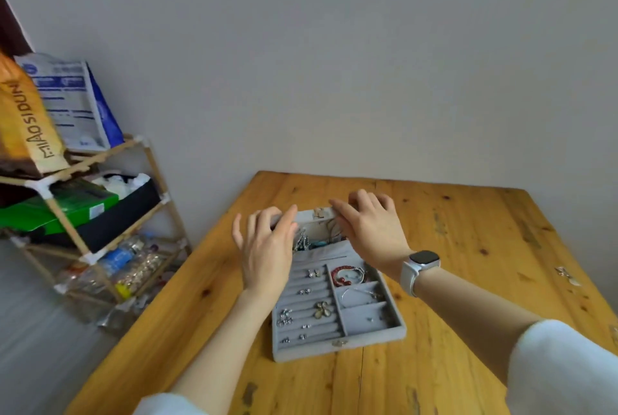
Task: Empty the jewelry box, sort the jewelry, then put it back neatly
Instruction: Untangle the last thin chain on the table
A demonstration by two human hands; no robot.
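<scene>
Table [451, 237]: a wooden top is carrying the whole job; it is running close to its left edge beside the box, so anything that is rolling off that side is likely dropping to the floor by the shelf rack [100, 214].
Jewelry box [334, 307]: the grey box is sitting open near the middle of the table, its lid [317, 224] standing up at the far end and its tray lying flat toward the person.
Biggest risk: the lid is being handled from both sides; if it is tipping back too hard or slipping, the whole box could be jolting and shaking small pieces out of their slots.
Left hand [267, 247]: it is resting against the lid's left top corner with fingers spread wide, touching rather than clamping anything that I can make out.
Right hand [368, 224]: it is reaching over the lid's right top corner, fingers loosely curled on the edge; a white watch [421, 267] is sitting on that wrist.
Box relative to hands: the tray is lying below and nearer than both hands, between the two forearms; only the lid is in contact.
Lid pocket risk: necklaces and a blue-green piece [316, 242] are hanging bunched behind the hands, and they are likely tangling if pulled out together.
Red bracelet [344, 274]: it is lying in the top right compartment, touching silver chains, so lifting one may be dragging the others.
Flower brooch [322, 309]: it is sitting across the ring slots, untouched.
Earrings [312, 272]: tiny studs are scattered along the slots, well clear of the hands; they are the easiest to lose, and the tray is not yet emptied.
</scene>
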